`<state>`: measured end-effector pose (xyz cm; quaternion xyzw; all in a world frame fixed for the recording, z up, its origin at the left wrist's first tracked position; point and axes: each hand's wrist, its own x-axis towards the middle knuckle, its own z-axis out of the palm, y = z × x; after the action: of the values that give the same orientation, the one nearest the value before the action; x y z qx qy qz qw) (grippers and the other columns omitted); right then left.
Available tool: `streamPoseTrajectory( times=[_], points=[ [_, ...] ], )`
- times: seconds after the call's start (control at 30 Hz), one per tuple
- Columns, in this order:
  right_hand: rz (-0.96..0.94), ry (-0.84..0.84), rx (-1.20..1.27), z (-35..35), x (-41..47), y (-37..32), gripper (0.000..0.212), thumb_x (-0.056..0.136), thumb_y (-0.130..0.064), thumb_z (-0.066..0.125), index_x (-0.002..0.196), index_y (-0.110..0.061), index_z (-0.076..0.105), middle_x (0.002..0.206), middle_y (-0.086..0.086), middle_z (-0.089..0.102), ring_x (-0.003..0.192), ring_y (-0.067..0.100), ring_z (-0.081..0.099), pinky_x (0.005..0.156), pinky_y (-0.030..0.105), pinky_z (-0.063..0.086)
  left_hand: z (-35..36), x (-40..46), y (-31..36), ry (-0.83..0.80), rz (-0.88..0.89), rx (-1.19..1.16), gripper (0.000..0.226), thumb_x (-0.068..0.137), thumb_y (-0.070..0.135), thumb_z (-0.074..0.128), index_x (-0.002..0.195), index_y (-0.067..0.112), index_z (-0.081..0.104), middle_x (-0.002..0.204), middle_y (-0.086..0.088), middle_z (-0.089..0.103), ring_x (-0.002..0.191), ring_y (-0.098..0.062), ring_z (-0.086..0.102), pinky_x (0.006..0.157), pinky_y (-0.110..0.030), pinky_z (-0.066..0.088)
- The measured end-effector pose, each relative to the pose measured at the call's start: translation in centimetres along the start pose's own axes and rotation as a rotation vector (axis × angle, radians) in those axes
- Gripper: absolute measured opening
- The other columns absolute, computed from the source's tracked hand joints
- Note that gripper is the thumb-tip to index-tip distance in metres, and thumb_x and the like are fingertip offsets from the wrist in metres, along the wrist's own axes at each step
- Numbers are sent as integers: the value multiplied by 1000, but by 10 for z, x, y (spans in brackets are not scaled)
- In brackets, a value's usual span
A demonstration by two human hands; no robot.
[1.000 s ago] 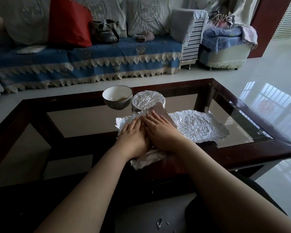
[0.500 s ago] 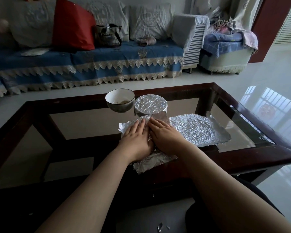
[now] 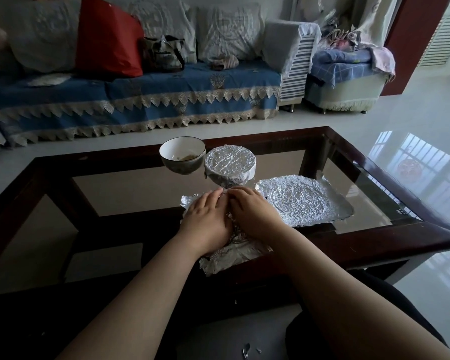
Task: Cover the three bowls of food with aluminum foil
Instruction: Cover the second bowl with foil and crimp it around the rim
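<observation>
A white bowl (image 3: 182,157) with a little food stands uncovered at the far middle of the glass table (image 3: 120,193). Beside it on the right stands a bowl wrapped in foil (image 3: 230,163). A crumpled foil sheet (image 3: 234,255) lies at the near edge. My left hand (image 3: 207,219) and my right hand (image 3: 252,214) rest side by side, palms down, pressing on it, with fingertips bent over its far edge. Whatever lies under this foil is hidden. Another foil sheet (image 3: 302,201) with a round imprint lies flat to the right.
The table has a dark wooden frame (image 3: 400,237) and a lower shelf. Small foil scraps (image 3: 246,350) lie on the floor by my legs. A blue-covered sofa (image 3: 140,100) with cushions and a bag stands behind the table.
The raised flap of foil at my fingertips has been pushed down flat. Both hands stay on the sheet, fingers now bent over its far edge.
</observation>
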<state>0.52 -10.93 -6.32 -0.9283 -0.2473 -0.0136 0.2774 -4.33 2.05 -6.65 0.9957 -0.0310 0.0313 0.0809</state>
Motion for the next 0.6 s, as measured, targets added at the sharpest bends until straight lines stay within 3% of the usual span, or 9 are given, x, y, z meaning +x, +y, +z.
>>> streamPoseTrajectory(
  times=[0.17, 0.37, 0.47, 0.6],
  points=[
    [237, 5, 314, -8, 11, 0, 36, 97, -26, 46, 131, -19, 57, 131, 6, 61, 119, 22, 56, 94, 29, 41, 0, -1, -1, -29, 3, 5, 57, 93, 37, 34, 148, 33, 17, 160, 2, 9, 142, -32, 14, 116, -45, 14],
    [299, -5, 595, -7, 12, 5, 32, 98, -19, 48, 125, -11, 61, 125, 10, 63, 115, 22, 58, 99, 32, 42, 0, 1, 0, -12, -3, 53, 58, 92, 40, 35, 148, 32, 21, 159, 1, 12, 136, -34, 23, 112, -45, 21],
    [181, -48, 438, -11, -2, 7, 47, 96, -39, 50, 135, -13, 51, 140, 10, 51, 127, 19, 49, 107, 33, 37, -1, 0, 0, -7, 0, 31, 55, 93, 39, 34, 147, 32, 22, 159, 1, 14, 136, -33, 24, 111, -45, 22],
    [7, -126, 97, -13, -30, 10, 81, 81, -66, 51, 148, -26, 30, 160, -3, 15, 146, 18, 15, 117, 41, 19, -1, -1, -2, -27, 0, -3, 59, 94, 36, 35, 150, 30, 18, 161, 3, 8, 138, -33, 21, 112, -44, 21]
  ],
)
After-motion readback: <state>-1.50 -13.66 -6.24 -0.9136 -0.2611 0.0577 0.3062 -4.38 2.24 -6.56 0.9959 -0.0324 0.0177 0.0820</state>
